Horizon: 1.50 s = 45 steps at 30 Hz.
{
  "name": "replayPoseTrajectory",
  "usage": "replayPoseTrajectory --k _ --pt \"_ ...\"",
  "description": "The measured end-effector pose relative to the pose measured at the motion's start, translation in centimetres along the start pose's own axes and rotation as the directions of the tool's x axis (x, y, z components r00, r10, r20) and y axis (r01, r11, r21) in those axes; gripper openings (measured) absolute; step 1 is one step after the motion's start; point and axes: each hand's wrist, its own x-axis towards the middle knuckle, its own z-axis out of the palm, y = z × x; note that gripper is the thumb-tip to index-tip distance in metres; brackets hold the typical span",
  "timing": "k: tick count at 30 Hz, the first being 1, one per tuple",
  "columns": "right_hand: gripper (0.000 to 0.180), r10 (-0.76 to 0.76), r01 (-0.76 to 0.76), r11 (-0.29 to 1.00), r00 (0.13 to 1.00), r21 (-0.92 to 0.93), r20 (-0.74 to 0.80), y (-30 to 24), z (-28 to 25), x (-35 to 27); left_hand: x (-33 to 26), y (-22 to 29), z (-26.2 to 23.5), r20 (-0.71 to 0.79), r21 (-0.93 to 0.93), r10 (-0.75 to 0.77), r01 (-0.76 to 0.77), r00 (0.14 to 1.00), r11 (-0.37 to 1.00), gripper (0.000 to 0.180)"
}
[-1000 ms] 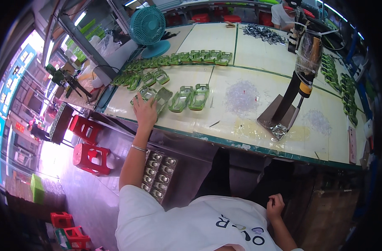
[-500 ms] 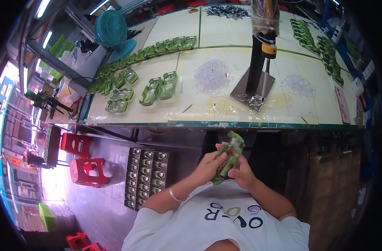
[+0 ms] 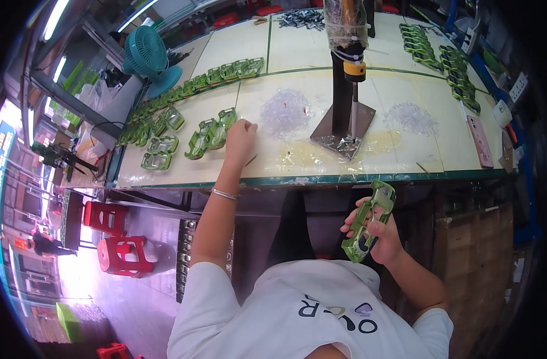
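Note:
My right hand (image 3: 378, 236) holds a translucent green plastic frame (image 3: 369, 221) below the table's front edge, close to my body. My left hand (image 3: 240, 136) is stretched out over the cream table (image 3: 297, 173), fingers curled, resting by a pile of small clear plastic bits (image 3: 284, 113); whether it pinches one I cannot tell. Just left of that hand lie two green frames (image 3: 209, 133) side by side.
A small press on a metal base (image 3: 344, 125) stands mid-table. A second clear pile (image 3: 410, 118) lies to its right, with a pink phone (image 3: 480, 133) further right. Rows of green frames (image 3: 184, 90) run along the left and far right. A teal fan (image 3: 148, 57), red stools (image 3: 115, 239).
Both hands were together on the green frame near my body. My left hand has since let go and reached out to the table by the clear pile; the right keeps the frame.

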Motion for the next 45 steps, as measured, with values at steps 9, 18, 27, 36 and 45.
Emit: replayPoseTrajectory --k 9,18,27,36,45 --pt "0.053 0.127 -0.124 0.991 0.989 -0.054 0.071 -1.5 -1.7 -0.4 2.6 1.4 -0.2 0.197 0.082 -0.132 0.118 0.971 0.99 0.014" --pt "0.051 0.154 -0.147 0.987 0.983 -0.072 0.098 -1.8 -3.1 -0.9 4.5 1.5 -1.1 0.374 0.041 -0.102 0.094 0.922 0.995 0.01" --pt "0.053 0.166 -0.166 0.984 0.986 -0.073 0.004 -1.2 -4.1 -0.4 -6.7 6.1 -1.3 0.156 -0.712 -0.069 0.16 0.985 0.683 0.014" --pt "0.059 -0.076 0.105 0.654 0.994 -0.749 0.073 -2.0 -3.2 -1.2 -17.4 13.4 -1.2 0.374 -0.924 0.246 0.338 0.894 0.178 0.014" --pt "0.06 -0.311 0.285 0.297 0.931 -0.911 0.19 -2.6 -3.1 -1.4 -19.0 15.5 -1.8 0.243 -0.893 0.392 0.046 0.887 0.449 0.027"
